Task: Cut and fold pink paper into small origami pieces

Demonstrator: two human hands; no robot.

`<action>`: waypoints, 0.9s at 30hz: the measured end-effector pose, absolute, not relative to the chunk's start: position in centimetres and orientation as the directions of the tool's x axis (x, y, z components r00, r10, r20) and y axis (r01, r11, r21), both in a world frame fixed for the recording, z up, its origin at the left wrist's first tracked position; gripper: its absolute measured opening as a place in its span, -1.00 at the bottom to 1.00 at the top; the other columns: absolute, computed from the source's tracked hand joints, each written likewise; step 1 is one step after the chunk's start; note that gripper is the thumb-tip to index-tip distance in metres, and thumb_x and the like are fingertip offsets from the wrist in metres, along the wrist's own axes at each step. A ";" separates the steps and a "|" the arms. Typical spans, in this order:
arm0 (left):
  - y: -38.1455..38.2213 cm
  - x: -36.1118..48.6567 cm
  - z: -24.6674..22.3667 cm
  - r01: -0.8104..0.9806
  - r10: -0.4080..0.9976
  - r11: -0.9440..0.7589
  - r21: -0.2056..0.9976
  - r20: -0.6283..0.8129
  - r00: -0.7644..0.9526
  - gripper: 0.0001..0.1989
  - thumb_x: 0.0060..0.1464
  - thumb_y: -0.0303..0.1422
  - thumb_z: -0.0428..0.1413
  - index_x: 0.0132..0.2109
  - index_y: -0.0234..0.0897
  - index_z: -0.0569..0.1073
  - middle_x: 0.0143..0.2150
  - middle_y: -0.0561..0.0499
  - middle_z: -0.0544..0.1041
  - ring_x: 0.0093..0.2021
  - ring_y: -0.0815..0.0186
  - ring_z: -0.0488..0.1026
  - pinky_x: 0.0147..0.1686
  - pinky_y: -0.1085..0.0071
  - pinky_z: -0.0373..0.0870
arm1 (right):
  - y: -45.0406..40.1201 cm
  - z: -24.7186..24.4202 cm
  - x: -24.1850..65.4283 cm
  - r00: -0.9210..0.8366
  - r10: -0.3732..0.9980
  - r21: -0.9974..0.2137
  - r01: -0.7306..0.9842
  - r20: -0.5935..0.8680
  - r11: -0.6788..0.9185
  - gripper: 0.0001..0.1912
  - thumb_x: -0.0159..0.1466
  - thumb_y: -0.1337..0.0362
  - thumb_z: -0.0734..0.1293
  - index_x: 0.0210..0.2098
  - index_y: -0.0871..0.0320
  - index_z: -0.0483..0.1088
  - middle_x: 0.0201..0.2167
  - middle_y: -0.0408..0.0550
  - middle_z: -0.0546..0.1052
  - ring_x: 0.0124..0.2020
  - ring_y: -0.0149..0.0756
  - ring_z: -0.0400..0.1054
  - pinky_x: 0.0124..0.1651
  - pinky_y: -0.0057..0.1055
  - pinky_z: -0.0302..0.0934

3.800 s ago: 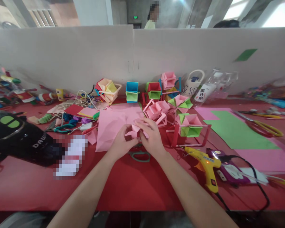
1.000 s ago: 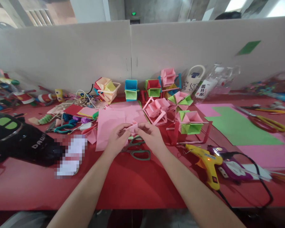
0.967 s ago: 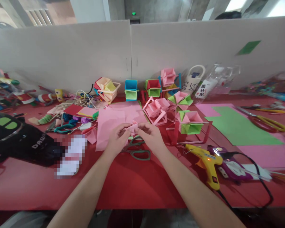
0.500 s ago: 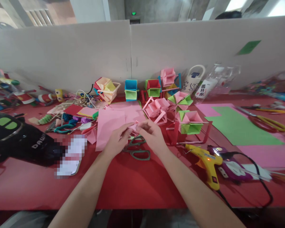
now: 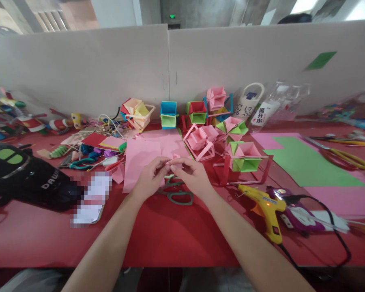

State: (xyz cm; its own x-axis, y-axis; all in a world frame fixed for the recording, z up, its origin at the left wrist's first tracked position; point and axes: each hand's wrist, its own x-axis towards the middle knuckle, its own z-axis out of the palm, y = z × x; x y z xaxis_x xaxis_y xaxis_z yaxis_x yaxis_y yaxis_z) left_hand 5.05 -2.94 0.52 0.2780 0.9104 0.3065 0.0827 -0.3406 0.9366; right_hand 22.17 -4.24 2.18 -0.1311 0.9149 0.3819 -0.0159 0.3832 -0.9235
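Between the fingertips of both hands is a small folded piece of pink paper [image 5: 177, 162], partly covered by the fingers. My left hand [image 5: 152, 174] pinches it from the left, and my right hand [image 5: 191, 173] is closed on its right side, fingers laid across the top. Right below the hands, scissors with grey-green handles [image 5: 180, 198] lie on the red tabletop [image 5: 182, 239]; their upper part is hidden. Behind my left hand are pink paper sheets [image 5: 140, 156]. Beyond my right hand stands a folded pink paper piece with a frame [image 5: 202, 138].
On the right lie a yellow glue gun [image 5: 269, 209] with its light lit, a purple power strip [image 5: 301, 215], green paper [image 5: 310, 164] and yellow-handled scissors [image 5: 346, 156]. A black DAWN-marked device [image 5: 27, 178] and a phone [image 5: 93, 198] are on the left. A white partition [image 5: 79, 69] rises behind.
The right hand's fingers have shifted from a raised pinch to lying flatter across the top of the pink paper. The left hand stays nearly in place. The view has shifted slightly.
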 end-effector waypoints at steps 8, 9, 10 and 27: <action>-2.8 5.1 -0.3 0.004 0.929 -0.267 0.964 0.257 0.268 -0.77 0.22 -0.16 0.11 -0.05 -0.15 0.45 -0.12 -0.09 0.59 -0.16 0.11 0.58 -0.10 0.16 0.53 | -4.1 1.8 22.2 -0.110 0.913 -0.912 0.078 0.393 0.402 -0.88 0.21 0.20 0.41 -0.28 0.07 0.56 -0.31 -0.10 0.60 -0.29 -0.28 0.43 -0.24 -0.35 0.33; -2.7 5.1 -0.4 0.009 0.933 -0.265 0.964 0.254 0.257 -0.78 0.22 -0.16 0.12 -0.08 -0.15 0.45 -0.14 -0.08 0.59 -0.17 0.11 0.58 -0.11 0.17 0.53 | -4.1 1.7 22.2 -0.112 0.913 -0.911 0.087 0.393 0.403 -0.88 0.21 0.20 0.41 -0.27 0.07 0.56 -0.32 -0.10 0.60 -0.30 -0.29 0.41 -0.26 -0.36 0.32; -2.7 5.1 -0.4 0.016 0.935 -0.268 0.963 0.256 0.247 -0.79 0.22 -0.16 0.12 -0.11 -0.16 0.45 -0.16 -0.07 0.59 -0.19 0.12 0.58 -0.13 0.18 0.53 | -4.0 1.7 22.2 -0.112 0.913 -0.911 0.093 0.391 0.402 -0.87 0.21 0.20 0.40 -0.27 0.07 0.55 -0.32 -0.10 0.59 -0.31 -0.29 0.41 -0.27 -0.37 0.31; -2.7 4.6 0.5 0.240 0.875 -0.484 0.841 0.464 0.138 -0.85 0.19 -0.26 0.16 -0.26 -0.19 0.59 -0.29 -0.01 0.61 -0.28 0.25 0.53 -0.21 0.35 0.44 | -3.9 1.0 22.2 -0.145 0.915 -0.923 0.024 0.377 0.384 -0.85 0.21 0.21 0.42 -0.22 0.06 0.55 -0.26 -0.08 0.57 -0.21 -0.26 0.42 -0.20 -0.35 0.34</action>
State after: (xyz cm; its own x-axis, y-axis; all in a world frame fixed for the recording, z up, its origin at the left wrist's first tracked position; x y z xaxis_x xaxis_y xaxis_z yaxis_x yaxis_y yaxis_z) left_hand 4.61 -2.68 0.54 0.1384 0.8749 0.4642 0.2396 -0.4843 0.8414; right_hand 22.22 -3.88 1.05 -0.1455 0.9147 0.3770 0.0244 0.3842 -0.9229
